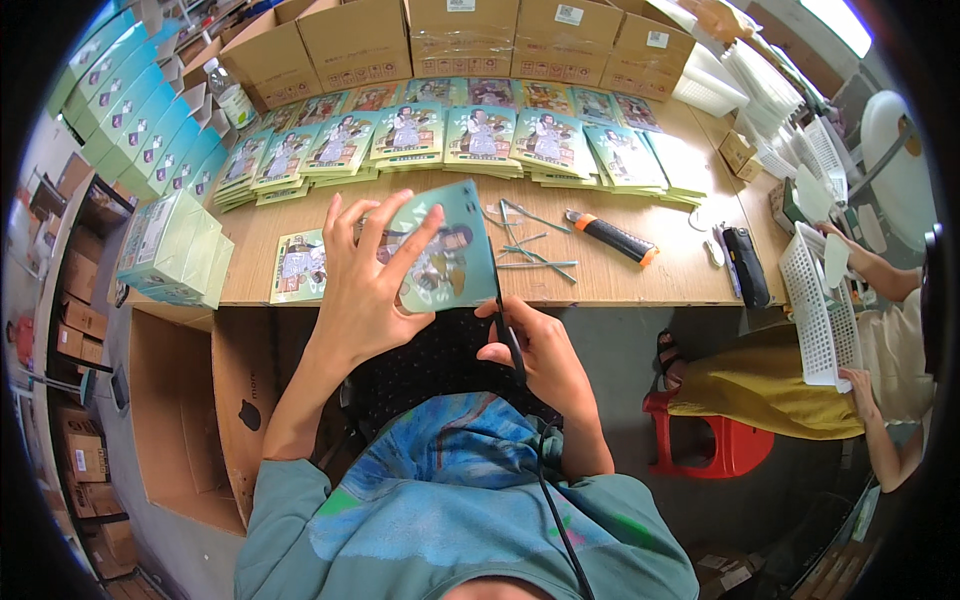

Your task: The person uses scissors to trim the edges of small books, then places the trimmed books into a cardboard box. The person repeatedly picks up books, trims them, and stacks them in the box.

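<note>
My left hand (365,270) grips a teal illustrated booklet (455,265), its fingers spread across the cover and the thumb at the lower edge. The booklet is tilted in front of the table's near edge. My right hand (545,355) is closed round a thin black tool, seen edge-on, that looks like scissors (508,335). Its narrow end meets the booklet's right edge. Beyond the booklet lie several thin teal cut strips (530,240). Another illustrated booklet (298,268) rests on the table just left of my left hand.
Stacked booklets (480,135) line the table's back, before open cardboard boxes (460,40). An orange-black cutter (612,236) and a dark pouch (745,265) lie to the right. Pale green boxes (170,245) stand left. A person holds a white basket (820,310) near a red stool (715,445).
</note>
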Tool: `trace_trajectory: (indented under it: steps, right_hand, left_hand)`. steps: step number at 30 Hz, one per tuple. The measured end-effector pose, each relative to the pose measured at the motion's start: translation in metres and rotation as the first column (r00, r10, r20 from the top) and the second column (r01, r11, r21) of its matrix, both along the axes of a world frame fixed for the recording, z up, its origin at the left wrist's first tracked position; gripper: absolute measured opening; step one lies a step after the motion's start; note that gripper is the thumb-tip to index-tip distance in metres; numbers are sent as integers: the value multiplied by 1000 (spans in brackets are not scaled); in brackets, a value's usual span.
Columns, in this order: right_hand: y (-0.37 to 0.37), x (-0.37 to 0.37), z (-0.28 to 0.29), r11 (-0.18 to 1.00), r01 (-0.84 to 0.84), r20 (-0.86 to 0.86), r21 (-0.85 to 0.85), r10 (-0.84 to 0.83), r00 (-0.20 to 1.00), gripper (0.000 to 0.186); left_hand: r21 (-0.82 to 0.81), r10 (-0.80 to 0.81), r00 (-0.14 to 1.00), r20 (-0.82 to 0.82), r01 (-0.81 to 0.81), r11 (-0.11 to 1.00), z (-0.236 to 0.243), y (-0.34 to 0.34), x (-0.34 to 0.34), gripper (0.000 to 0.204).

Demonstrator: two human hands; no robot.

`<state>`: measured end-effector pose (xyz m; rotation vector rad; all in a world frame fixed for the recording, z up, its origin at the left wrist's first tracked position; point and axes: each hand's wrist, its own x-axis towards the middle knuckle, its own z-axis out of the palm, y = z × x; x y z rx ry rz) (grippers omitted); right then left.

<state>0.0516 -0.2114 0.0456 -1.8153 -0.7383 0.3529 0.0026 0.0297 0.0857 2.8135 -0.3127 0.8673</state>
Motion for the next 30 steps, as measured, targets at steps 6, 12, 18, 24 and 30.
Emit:
trace_trajectory:
  steps: [6, 12, 18, 24, 30]
  right_hand:
    - [-10, 6, -3, 992, -98, -60, 83, 103, 993, 51]
    - [-7, 3, -3, 995, -59, 22, 76, 58, 998, 50]
    - [0, -4, 2, 997, 47, 50, 61, -50, 998, 45]
    - [3, -9, -2, 989, 150, 1, 15, -150, 989, 41]
    - [-3, -2, -6, 994, 111, -15, 15, -110, 994, 44]
  left_hand:
    - [-5, -38, 999, -20, 38, 999, -1, -6, -2, 98]
    - [10, -12, 1000, -6, 12, 1000, 0, -9, -6, 98]
    - [11, 11, 1000, 0, -11, 1000, 1, -10, -6, 103]
    - [-5, 19, 1000, -6, -19, 1000, 2, -10, -7, 103]
    - [-16, -16, 999, -44, 15, 1000, 0, -10, -7, 102]
